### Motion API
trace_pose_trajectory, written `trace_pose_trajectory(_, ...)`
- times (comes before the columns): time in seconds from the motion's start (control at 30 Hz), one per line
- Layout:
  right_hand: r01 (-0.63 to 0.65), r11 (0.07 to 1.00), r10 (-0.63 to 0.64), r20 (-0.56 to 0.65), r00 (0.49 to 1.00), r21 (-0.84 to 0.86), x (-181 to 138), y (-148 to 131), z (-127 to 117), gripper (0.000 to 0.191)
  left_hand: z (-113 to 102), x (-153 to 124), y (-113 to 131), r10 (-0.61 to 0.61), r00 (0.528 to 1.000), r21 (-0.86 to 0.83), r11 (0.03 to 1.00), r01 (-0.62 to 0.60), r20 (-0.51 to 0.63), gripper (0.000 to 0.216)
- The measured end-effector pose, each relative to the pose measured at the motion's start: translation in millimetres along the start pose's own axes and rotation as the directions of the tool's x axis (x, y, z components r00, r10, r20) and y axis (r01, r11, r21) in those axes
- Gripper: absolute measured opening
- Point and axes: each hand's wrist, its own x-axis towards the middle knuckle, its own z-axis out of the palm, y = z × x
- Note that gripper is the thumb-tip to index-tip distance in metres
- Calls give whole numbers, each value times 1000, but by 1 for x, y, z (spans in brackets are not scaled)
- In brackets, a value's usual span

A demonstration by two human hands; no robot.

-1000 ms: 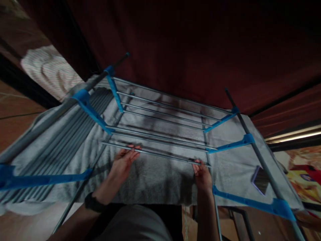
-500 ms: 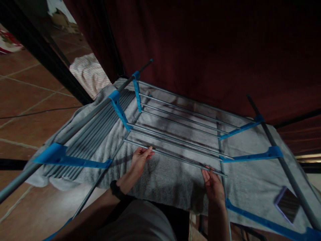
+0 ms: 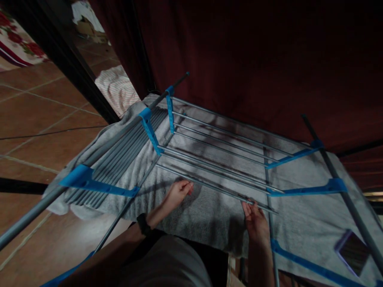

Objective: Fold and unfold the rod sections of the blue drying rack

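A loose thin metal rod (image 3: 217, 189) slants in front of the blue-and-grey drying rack. My right hand (image 3: 257, 223) is closed on it near its right end, fingertips and thumb around it. My left hand (image 3: 178, 194) is just below the rod's left half, fingers curled together, with nothing visible in them. Behind the rod, several parallel rods (image 3: 215, 165) span between blue plastic brackets on the left (image 3: 151, 131) and right (image 3: 308, 188). Those brackets sit on thicker grey tubes (image 3: 113, 139). A dark watch (image 3: 144, 224) is on my left wrist.
A grey blanket (image 3: 191, 215) covers the surface under the rack. Several grey tubes (image 3: 119, 167) lie side by side at the left. A phone (image 3: 353, 252) rests at the lower right. A dark red curtain (image 3: 254, 59) hangs behind; tiled floor (image 3: 36, 115) shows on the left.
My left hand has let go of the rod and dropped slightly below it. My right hand keeps its hold. The whole view has shifted a little, so things appear farther right.
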Motion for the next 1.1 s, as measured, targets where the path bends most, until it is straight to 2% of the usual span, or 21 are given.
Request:
trace_pose_trajectory(0.07,18,1000,-18,2,1000,-5,0,2,-1,22,0,-6,-1,61,997,64,996,-64,45,37)
trace_pose_trajectory(0.13,13,1000,-13,1,1000,9,0,3,-2,23,-1,-13,0,216,972,211,949,-232,97,21)
trace_pose_trajectory(0.17,6,1000,-6,-1,1000,20,0,3,-2,24,-2,-15,0,325,935,323,878,-354,143,16)
trace_pose_trajectory(0.2,0,1000,0,-3,1000,28,0,3,-2,24,-4,-17,1,434,877,440,759,-480,208,18)
trace_pose_trajectory(0.27,-10,999,10,1,1000,37,0,2,-3,23,-6,-17,2,575,737,615,450,-648,357,29)
trace_pose_trajectory(0.33,-16,999,15,12,1000,48,1,2,-4,21,-8,-13,3,605,658,685,241,-688,448,34)
trace_pose_trajectory(0.4,-15,998,14,19,1000,64,1,3,-6,22,-10,-7,3,594,634,712,140,-688,496,38)
trace_pose_trajectory(0.6,-26,996,24,28,999,83,4,5,-10,23,-15,5,1,471,682,732,106,-673,559,42)
trace_pose_trajectory(0.7,-34,997,32,32,999,75,5,6,-11,24,-16,5,3,424,689,743,54,-668,588,41)
trace_pose_trajectory(0.87,-44,996,41,37,998,72,6,6,-11,22,-14,8,2,448,636,732,-64,-679,629,32)
trace_pose_trajectory(1.1,-20,1000,20,18,1000,8,9,8,-14,17,-14,10,4,521,541,700,-164,-696,660,29)
